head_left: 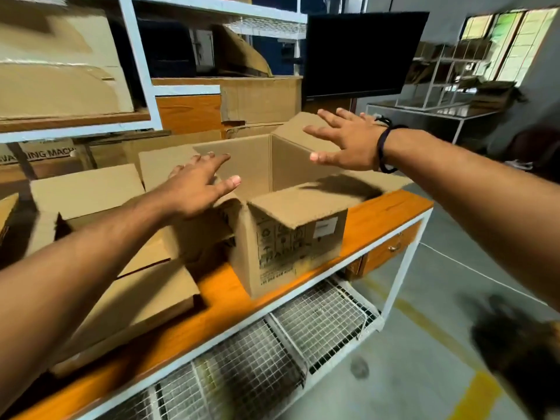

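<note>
An open cardboard box [291, 241] with black printed symbols and a white label stands on the orange worktable [381, 213], its flaps spread outward. My left hand [197, 183] hovers over the box's left flap with fingers straight and spread. My right hand [348, 140], a dark band on its wrist, is held flat above the box's far right flap, fingers spread. Neither hand holds anything. The image is blurred by motion.
Flattened cardboard boxes [127, 286] lie stacked on the table to the left. Shelving with more cartons [60, 71] rises behind. A dark monitor [360, 53] stands at the back right. A wire-mesh shelf [272, 353] sits under the table. A dark blurred shape [521, 344] is at lower right.
</note>
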Tool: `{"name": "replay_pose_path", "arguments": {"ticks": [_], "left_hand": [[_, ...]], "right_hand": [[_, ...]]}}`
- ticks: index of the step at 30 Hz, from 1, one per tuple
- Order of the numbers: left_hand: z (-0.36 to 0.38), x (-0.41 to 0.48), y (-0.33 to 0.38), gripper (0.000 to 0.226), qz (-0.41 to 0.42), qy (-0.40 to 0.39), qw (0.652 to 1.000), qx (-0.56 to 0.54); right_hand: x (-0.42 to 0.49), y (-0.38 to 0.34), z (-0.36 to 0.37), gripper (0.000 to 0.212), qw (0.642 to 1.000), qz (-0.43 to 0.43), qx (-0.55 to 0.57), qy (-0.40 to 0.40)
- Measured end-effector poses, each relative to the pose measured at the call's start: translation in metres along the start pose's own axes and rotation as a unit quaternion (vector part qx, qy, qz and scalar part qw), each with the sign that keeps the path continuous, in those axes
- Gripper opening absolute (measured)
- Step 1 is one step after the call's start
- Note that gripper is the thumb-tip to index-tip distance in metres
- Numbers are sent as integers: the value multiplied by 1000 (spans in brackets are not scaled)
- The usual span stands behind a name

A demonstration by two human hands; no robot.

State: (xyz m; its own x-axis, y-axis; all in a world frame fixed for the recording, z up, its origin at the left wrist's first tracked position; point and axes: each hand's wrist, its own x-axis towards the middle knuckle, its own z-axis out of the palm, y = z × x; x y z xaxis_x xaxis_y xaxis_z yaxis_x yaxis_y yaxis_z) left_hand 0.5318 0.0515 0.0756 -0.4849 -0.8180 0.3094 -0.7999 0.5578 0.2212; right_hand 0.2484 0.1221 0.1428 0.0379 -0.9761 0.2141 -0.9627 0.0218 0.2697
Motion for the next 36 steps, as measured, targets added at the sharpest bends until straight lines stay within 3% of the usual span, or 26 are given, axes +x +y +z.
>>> {"name": "replay_pose_path", "arguments": {"ticks": [16, 22, 26, 36], "left_hand": [[38, 99, -27, 80, -90, -89, 988, 87], [41, 122, -35, 90, -221, -97, 966, 92], [47, 127, -31, 94, -265, -122, 956, 15], [60, 139, -28, 93, -350, -97, 929, -79]], "right_hand": [[144, 70, 76, 77, 997, -63, -31, -38], [201, 74, 102, 83, 995, -87, 10, -49], [225, 73, 127, 89, 991, -74, 40, -102], [242, 59, 164, 89, 983, -64, 8, -171]]}}
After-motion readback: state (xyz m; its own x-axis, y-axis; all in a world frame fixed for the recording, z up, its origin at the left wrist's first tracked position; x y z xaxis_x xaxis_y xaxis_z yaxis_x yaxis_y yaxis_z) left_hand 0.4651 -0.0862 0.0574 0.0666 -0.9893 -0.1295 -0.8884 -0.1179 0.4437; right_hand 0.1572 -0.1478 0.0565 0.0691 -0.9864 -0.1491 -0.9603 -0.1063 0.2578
